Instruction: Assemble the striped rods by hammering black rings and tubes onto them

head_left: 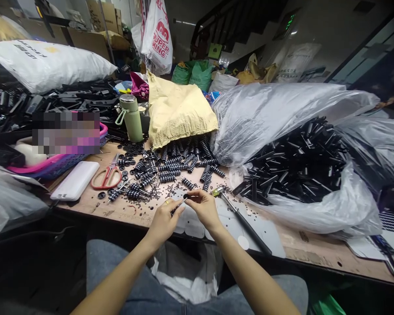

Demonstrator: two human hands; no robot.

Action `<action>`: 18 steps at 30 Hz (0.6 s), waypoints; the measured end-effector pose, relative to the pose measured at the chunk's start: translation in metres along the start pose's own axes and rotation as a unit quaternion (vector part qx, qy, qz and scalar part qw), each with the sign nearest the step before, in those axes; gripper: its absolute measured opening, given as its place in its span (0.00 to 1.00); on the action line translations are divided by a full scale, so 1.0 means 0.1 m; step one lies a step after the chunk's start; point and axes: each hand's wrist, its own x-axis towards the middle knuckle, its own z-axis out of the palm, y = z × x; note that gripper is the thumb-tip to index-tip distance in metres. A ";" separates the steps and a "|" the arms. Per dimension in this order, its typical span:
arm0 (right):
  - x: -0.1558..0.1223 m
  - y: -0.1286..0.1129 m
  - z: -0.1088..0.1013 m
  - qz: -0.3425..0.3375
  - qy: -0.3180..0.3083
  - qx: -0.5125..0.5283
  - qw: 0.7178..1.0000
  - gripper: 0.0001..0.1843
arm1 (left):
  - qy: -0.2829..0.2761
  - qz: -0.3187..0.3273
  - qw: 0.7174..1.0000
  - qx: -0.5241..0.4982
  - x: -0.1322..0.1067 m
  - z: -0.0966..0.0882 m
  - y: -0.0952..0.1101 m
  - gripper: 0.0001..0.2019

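My left hand (164, 217) is closed around a thin metal rod (183, 201), and a dark part shows between its fingers, mostly hidden. Close beside it, my right hand (202, 206) pinches a small black round piece (185, 196) at the rod's tip. Whether the piece sits on the rod or only touches it, I cannot tell. Just beyond my hands lie several black-and-white ribbed rollers (170, 176) with metal pins, among tiny dark rings (160, 191). A hammer (241, 218) with a yellowish head and black handle rests right of my right hand.
Left on the table are red-handled scissors (107, 178), a white power bank (75, 180), a green flask (131, 120) and a pink-rimmed basket (36, 166). A yellow sack (182, 109) spills rollers at the back. At right, a plastic bag (328, 214) holds black parts (298, 162).
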 end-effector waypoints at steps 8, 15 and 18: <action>-0.17 0.01 -0.01 -0.155 -0.015 -0.142 0.977 0.08 | -0.005 -0.002 1.000 0.026 -0.05 0.04 -0.02 0.17; -0.15 0.07 -0.13 -0.237 -0.019 -0.304 0.923 0.14 | 0.049 -0.001 0.995 0.082 0.06 -0.10 -0.14 0.11; -0.01 0.10 -0.24 -0.221 0.054 -0.387 0.893 0.10 | 0.126 -0.018 0.985 0.115 0.12 -0.20 -0.22 0.10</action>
